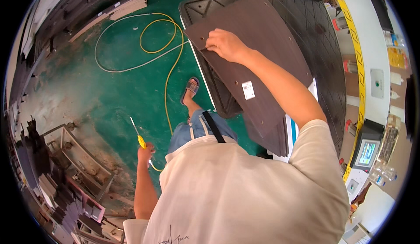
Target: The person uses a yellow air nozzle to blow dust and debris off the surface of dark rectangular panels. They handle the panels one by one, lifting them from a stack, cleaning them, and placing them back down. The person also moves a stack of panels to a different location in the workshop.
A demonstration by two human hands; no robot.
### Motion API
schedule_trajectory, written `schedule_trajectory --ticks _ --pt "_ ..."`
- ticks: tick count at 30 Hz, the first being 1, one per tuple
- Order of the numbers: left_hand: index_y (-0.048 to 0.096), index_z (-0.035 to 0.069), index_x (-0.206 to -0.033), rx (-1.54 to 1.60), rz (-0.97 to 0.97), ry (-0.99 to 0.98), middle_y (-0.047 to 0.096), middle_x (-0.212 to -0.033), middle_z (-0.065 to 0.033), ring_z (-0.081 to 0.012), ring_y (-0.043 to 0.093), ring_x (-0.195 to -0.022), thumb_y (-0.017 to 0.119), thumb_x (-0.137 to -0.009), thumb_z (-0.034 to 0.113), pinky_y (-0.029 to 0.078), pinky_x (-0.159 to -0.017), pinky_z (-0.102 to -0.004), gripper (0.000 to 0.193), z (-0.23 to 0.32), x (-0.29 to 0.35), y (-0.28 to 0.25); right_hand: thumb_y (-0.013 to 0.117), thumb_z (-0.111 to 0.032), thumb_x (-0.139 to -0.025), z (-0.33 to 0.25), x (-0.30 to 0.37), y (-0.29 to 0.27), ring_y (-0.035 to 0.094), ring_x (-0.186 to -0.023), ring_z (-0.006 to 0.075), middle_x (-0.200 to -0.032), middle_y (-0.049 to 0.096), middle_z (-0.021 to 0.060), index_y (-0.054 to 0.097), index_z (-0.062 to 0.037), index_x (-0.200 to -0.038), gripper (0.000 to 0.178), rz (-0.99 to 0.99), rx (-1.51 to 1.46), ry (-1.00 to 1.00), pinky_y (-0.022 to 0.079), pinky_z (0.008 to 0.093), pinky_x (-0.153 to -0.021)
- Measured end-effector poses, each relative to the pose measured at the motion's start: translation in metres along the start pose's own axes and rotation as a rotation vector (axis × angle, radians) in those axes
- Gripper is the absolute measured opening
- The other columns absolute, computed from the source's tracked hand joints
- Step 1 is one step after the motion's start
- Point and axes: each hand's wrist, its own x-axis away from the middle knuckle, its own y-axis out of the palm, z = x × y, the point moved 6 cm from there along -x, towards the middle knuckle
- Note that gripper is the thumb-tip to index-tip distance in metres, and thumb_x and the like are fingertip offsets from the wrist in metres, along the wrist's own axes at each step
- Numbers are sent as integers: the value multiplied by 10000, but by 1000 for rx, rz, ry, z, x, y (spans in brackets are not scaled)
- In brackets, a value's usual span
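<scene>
My right hand (225,45) rests palm down on the upper left part of a dark brown flat panel (258,64), fingers curled at its surface near small holes. The panel lies tilted over a black moulded tray-like part (205,7) on a work surface. My left hand (145,153) hangs low by my side, closed around a tool with a yellow handle (141,141) and a thin metal nozzle (134,126) pointing up and left. A yellow hose (170,69) runs from the tool across the green floor.
A grey hose (113,66) loops on the green floor (109,91). Dark panels are stacked at the lower left (65,204) beside a metal frame (74,152). A ribbed black mat (323,47) lies right of the panel. A small screen (366,153) sits at right.
</scene>
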Motion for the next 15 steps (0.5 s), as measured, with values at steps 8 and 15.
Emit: schedule_trajectory --ticks 8,15 --pt "730 79 -1125 48 23 123 722 -942 -32 -144 674 -743 629 -952 277 473 -603 -280 282 -41 58 55 692 -39 -755 -108 272 1 556 -906 283 -855 533 78 625 -63 -847 117 -261 -62 -55 528 406 -745" --pt "721 96 -1061 -41 -99 -151 717 -908 -14 -141 677 -712 642 -929 304 457 -578 -283 258 -174 95 94 713 -12 -790 -143 406 -7 583 -888 292 -871 570 71 680 -75 -904 135 -217 -146 199 521 403 -751"
